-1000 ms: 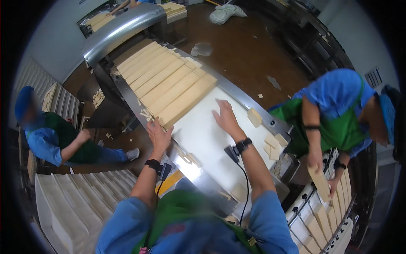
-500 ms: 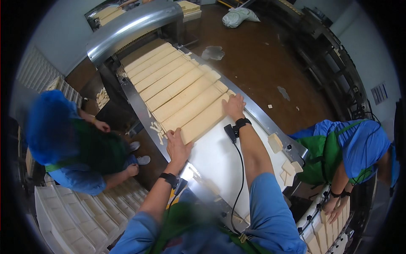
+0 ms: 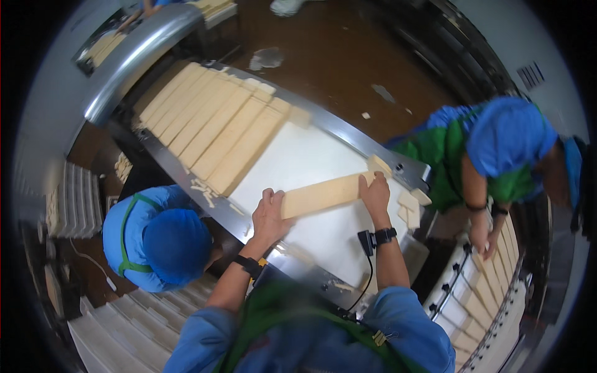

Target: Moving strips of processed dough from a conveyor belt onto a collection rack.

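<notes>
Between my hands is a long, flat, cream-coloured slab [image 3: 324,195], apart from the others and above the white belt [image 3: 287,160]. My left hand [image 3: 270,214] grips its left end, and my right hand [image 3: 375,196] grips its right end, fingers bent over the edge. A row of similar slabs [image 3: 214,121] lies side by side on the belt farther off, between me and a curved metal hood [image 3: 144,56]. Cut-off pieces [image 3: 410,205] lie on the belt's right side near my right hand.
Metal rails [image 3: 348,133] edge the belt. A co-worker in a blue cap [image 3: 177,242] bends at the left by stacked white trays [image 3: 130,326]. Another co-worker [image 3: 510,133] at the right handles slabs on a curved conveyor [image 3: 482,292]. Thin scraps [image 3: 204,191] lie along the left edge.
My hands have drawn the slab away from the row, toward me and to the right. The view has shifted, and the left co-worker has bent down.
</notes>
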Demonstrator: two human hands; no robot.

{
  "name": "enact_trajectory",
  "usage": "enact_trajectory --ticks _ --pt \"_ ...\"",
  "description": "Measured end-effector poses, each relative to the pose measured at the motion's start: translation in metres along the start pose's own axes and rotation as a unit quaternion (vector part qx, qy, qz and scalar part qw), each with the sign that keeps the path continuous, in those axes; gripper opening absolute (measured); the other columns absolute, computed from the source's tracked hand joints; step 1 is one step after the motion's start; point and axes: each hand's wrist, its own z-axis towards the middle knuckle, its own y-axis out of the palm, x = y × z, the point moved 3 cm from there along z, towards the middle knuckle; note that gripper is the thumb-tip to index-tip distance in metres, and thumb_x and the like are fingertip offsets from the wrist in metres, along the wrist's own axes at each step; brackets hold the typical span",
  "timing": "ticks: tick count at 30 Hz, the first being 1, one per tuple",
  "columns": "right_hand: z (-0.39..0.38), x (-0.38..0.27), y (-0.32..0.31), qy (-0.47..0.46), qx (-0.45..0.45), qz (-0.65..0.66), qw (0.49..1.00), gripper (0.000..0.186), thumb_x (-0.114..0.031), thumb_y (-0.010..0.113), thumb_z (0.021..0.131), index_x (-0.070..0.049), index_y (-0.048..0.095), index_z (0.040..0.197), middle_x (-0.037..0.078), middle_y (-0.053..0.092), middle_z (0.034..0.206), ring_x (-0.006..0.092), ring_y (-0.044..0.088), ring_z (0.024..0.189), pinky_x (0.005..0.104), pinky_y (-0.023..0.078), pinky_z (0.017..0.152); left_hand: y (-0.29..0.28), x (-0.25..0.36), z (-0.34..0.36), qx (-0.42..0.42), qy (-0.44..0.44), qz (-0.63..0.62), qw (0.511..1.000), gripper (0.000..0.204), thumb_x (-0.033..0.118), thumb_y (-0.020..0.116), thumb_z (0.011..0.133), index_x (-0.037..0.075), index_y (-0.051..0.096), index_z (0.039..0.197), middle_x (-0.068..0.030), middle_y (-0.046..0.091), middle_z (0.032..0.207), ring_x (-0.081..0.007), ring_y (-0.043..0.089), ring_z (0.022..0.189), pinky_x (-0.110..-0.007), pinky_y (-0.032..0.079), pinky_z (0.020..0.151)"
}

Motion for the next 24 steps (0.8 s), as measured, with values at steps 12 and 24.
enact_trajectory --ticks 12,24 --pt "-0.146 0.082 -0.059 0.136 0.165 0.018 0.977 0.06 -0.031 0.07 0.096 0.014 0.055 0.133 0.031 0.062 0.116 0.0452 0.059 0.11 0.0538 0.046 0.101 0.062 0.088 -0.043 -0.07 0.137 0.05 0.987 0.084 0.024 0.088 0.071 0.015 0.051 0.146 -0.0243 0.049 0.142 -0.0473 0.055 0.123 -0.054 0.051 0.1" --pt "-0.4 0.345 -0.336 0.391 0.499 -0.039 0.772 0.042 -0.029 0.061 0.103 0.004 0.062 0.13 0.025 0.069 0.121 0.0461 0.064 0.113 0.0507 0.05 0.098 0.181 0.415 -0.237 -0.072 0.469 -0.04 0.88 0.074 0.008 0.075 0.075 0.016 0.054 0.146 -0.023 0.045 0.145 -0.0489 0.054 0.122 -0.052 0.054 0.095"
